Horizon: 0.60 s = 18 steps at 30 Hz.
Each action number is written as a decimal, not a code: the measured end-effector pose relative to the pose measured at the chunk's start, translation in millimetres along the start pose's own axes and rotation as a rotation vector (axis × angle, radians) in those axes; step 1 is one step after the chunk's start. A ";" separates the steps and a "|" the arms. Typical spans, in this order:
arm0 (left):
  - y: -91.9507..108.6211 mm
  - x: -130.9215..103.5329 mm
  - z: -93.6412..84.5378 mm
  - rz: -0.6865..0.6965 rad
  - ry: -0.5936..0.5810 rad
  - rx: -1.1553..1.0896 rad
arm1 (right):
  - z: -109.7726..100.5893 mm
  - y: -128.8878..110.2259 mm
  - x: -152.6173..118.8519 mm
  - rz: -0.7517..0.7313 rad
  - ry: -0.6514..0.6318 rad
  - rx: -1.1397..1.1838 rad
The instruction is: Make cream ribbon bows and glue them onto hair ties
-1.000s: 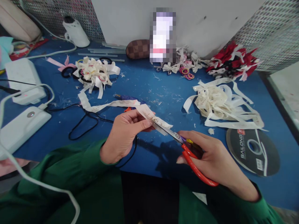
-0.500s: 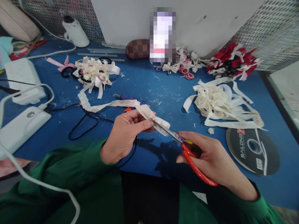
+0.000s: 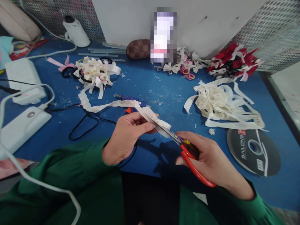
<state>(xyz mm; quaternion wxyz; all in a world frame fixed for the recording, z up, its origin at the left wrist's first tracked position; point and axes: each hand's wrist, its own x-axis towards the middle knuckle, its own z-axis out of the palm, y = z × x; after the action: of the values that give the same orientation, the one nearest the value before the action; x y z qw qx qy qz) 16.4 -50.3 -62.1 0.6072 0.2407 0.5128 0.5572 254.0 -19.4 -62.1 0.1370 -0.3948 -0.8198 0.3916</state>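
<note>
My left hand (image 3: 130,134) pinches a white ribbon (image 3: 105,105) between thumb and fingers; folded layers of it stick out to the right of the grip, and a long tail runs left over the table. In my right hand (image 3: 206,153) is a pair of red-handled scissors (image 3: 194,168), fingers wrapped round the handles. The scissor blades lie along the ribbon layers, their tips close to my left thumb. Something yellow and purple shows by the right fingers, too small to name. Behind the left hand lies a blue tool with an orange part (image 3: 131,103), partly covered by the ribbon.
A heap of white ribbon (image 3: 215,103) and a black spool (image 3: 254,151) lie at the right. Ribbon bows (image 3: 93,72) sit at back left, red bows (image 3: 232,59) at back right. A phone (image 3: 163,36) stands behind. White cables cross the left side by a power bank (image 3: 25,128).
My right hand and the scissors have shifted slightly left, the blades reaching a little further along the ribbon. My left hand has moved slightly right, still pinching the ribbon.
</note>
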 end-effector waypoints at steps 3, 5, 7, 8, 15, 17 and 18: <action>-0.5 0.2 -0.6 -0.003 -0.003 0.008 | 0.0 0.8 -0.5 0.001 -0.010 -0.005; -0.8 0.3 -0.6 -0.001 -0.006 0.010 | -0.2 1.2 -0.6 -0.007 -0.007 -0.012; -0.9 0.3 -0.3 -0.002 0.000 0.015 | -0.4 1.4 -0.6 -0.015 -0.002 -0.017; -1.0 0.2 0.0 -0.004 0.006 0.021 | -0.5 1.4 -0.5 -0.020 0.002 -0.017; 0.0 -0.4 1.7 0.006 0.020 0.024 | -1.9 0.1 0.6 -0.051 0.019 -0.013; 0.1 -0.3 1.7 0.009 0.008 0.016 | -1.7 -0.1 1.0 -0.056 0.023 -0.015; 0.0 -0.3 1.6 0.011 0.003 0.013 | -1.4 -0.2 1.1 -0.054 0.027 -0.015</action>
<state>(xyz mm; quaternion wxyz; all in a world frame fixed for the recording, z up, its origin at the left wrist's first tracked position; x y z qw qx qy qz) 17.9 -50.1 -61.4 0.6019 0.2468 0.5160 0.5573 254.0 -17.9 -61.2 0.1555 -0.3786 -0.8311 0.3765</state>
